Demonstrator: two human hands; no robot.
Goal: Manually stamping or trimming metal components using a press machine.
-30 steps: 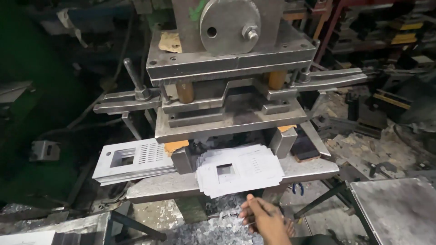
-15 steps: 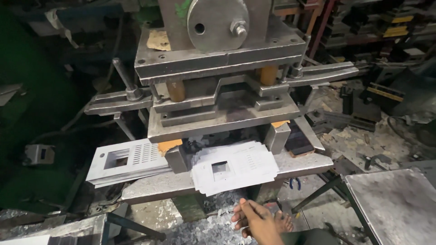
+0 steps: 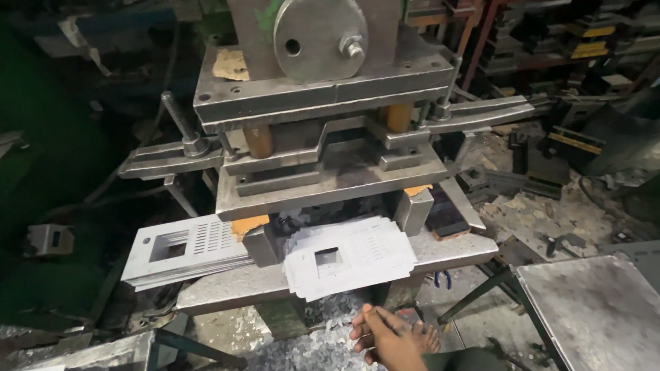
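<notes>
1. Below the press table, our one hand in view point(image 3: 385, 336) has slid a little to the left and lower since a second ago. Which hand it is we cannot tell.
2. Its fingers point(image 3: 362, 328) are spread loosely and hold nothing. The other hand is out of sight.
3. So the hand has let go, and the white punched sheet point(image 3: 347, 264) lies alone, just above it, hanging over the front edge of the press table point(image 3: 447, 251).
4. A stack of grey slotted plates point(image 3: 182, 251) sits to the left, partly off the table.
5. The big grey press point(image 3: 323, 117) stands over both.
6. Metal scraps point(image 3: 309, 347) cover the floor, a bare steel table point(image 3: 598, 309) stands on the right, and dark shelves fill the back.
</notes>
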